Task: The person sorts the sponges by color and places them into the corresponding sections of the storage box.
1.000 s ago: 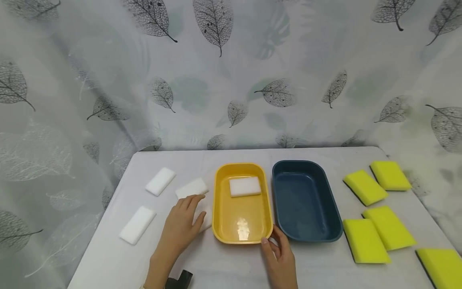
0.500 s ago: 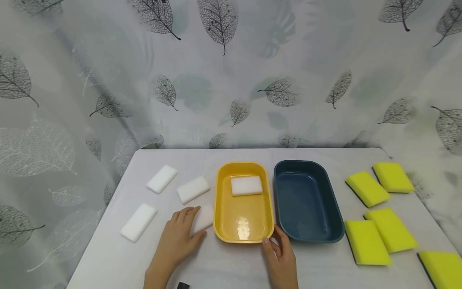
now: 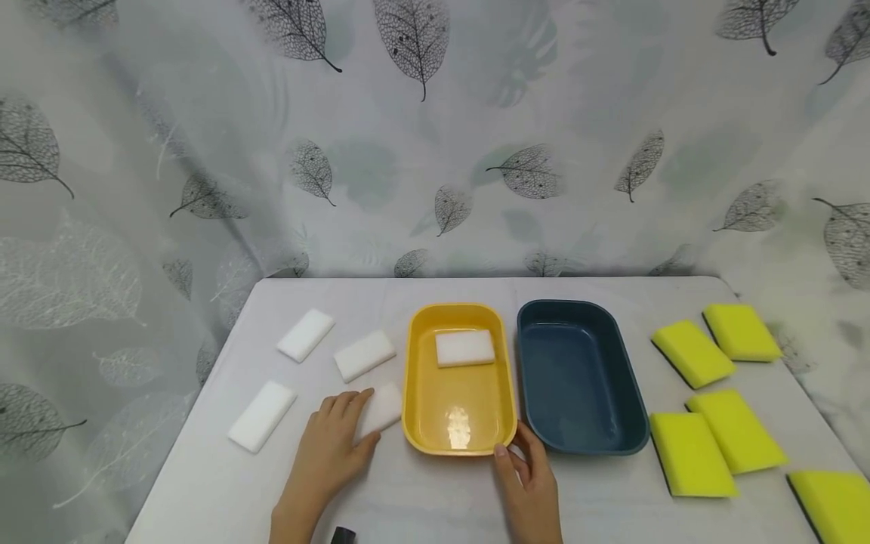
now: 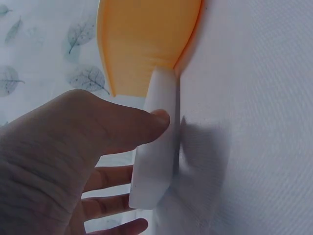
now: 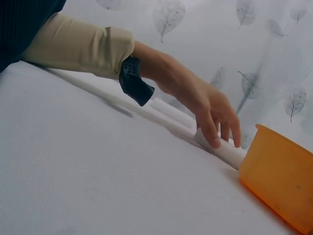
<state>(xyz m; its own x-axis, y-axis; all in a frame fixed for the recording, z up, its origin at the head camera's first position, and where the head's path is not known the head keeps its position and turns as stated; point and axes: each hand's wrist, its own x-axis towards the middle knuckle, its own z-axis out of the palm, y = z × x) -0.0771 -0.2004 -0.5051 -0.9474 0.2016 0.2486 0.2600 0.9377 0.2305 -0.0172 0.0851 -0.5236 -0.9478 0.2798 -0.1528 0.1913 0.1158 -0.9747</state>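
My left hand [image 3: 329, 446] grips a white sponge [image 3: 383, 409] that lies on the table just left of the yellow tray [image 3: 455, 447]. In the left wrist view the thumb [image 4: 155, 124] presses one side of this sponge, and the fingers lie along the other side. One end of the sponge is up against the tray's wall, or very near it. With thumb and fingers, my right hand [image 3: 529, 487] holds the tray's near right corner. Inside the tray lies another white sponge [image 3: 465, 349]. The right wrist view shows the left hand and the tray, not the right hand itself.
Three more white sponges lie at left, one of them [image 3: 364, 356] just beyond my left hand. A dark blue tray [image 3: 584, 447] stands right of the yellow one. Several yellow-green sponges [image 3: 692, 455] with dark undersides are spread at the right. A leaf-patterned curtain [image 3: 435, 136] hangs behind.
My left hand has moved back and down from over the sponges and closed on the nearer one. That sponge has shifted slightly left, toward the hand. The right hand stays on the tray's corner.
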